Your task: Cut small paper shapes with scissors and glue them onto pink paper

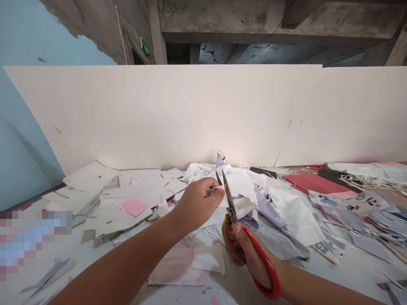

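Note:
My left hand [202, 201] is closed in a pinch on a small white scrap [220, 191], whose material I cannot make out. My right hand [243, 250] is wrapped round a pair of scissors [269, 271] with a red handle loop and a yellow patch near the pivot. The slightly parted blades point up and away, right beside the fingertips of my left hand. Behind both hands lies a heap of white cloth [238, 180]. Below them, a pale pink fabric square [178, 267] rests on the table, partly overlapped by a white square [209, 257].
Left of my arms are stacked white card sheets [127, 195] with a pink paper square [135, 206]. A small white bottle [163, 206] stands beside them. Patterned fabric scraps [352, 202] and red sheets [318, 183] cover the right. A tall white board [197, 114] closes off the back.

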Demonstrator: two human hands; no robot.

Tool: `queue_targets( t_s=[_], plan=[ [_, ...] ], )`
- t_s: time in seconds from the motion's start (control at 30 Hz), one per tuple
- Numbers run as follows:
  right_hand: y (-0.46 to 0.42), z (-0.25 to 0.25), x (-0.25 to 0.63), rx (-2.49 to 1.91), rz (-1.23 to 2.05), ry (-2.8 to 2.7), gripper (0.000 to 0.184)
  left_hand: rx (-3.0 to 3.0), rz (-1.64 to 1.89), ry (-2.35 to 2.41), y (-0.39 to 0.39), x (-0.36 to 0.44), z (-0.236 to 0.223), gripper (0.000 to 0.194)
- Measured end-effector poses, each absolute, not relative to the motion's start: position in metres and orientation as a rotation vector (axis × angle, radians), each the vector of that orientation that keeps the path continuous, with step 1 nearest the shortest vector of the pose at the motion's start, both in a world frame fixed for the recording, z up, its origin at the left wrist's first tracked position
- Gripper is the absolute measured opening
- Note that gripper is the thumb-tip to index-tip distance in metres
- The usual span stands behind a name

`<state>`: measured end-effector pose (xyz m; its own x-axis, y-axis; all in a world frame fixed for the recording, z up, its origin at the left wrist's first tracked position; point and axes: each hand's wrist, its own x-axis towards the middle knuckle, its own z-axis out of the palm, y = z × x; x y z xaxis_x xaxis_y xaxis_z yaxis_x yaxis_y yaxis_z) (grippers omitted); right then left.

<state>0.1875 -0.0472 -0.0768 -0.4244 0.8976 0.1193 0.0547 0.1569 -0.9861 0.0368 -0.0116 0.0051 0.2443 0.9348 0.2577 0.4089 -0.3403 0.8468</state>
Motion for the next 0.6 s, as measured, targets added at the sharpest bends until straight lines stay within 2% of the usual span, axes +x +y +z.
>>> queue_targets(
  t_s=[0.2,0.4,0.6],
  plan=[
    [-0.0458,-0.0787,0.1897,-0.82,1.496,-1.593,0.047,1.857,1.053,1.222,-0.0136,0.0385,0.006,0.021],
    [-0.0467,-0.0729,0.1894,-0.811,1.498,-1.639,0.051,1.86,1.058,1.249,-0.0117,0.0383,0.0028,0.021],
    [-0.0442,-0.0799,0.1891,-0.771,1.514,-1.567,0.047,1.893,1.06,1.256,-0.0135,0.0403,0.0023,0.022]
  ],
)
